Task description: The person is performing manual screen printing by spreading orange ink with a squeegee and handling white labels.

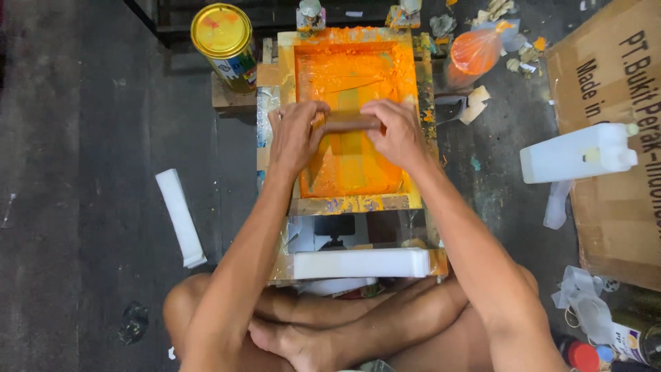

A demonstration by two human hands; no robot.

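A wooden-framed printing screen (420, 83) covered in orange ink lies on a small stand in front of me. My left hand (295, 134) and my right hand (394, 131) both grip a brown wooden squeegee (350, 122) held across the middle of the screen. The squeegee's blade is pressed into the orange ink (354, 72). A long white block (361, 263) lies across the near end of the stand, just above my crossed legs.
A yellow-lidded can (224, 34) stands at the stand's far left. An orange-filled plastic bag (475, 52) lies far right. A white jerrycan (578, 153) rests on a cardboard box (613, 220) at right. A white bar (180, 217) lies on the dark floor left.
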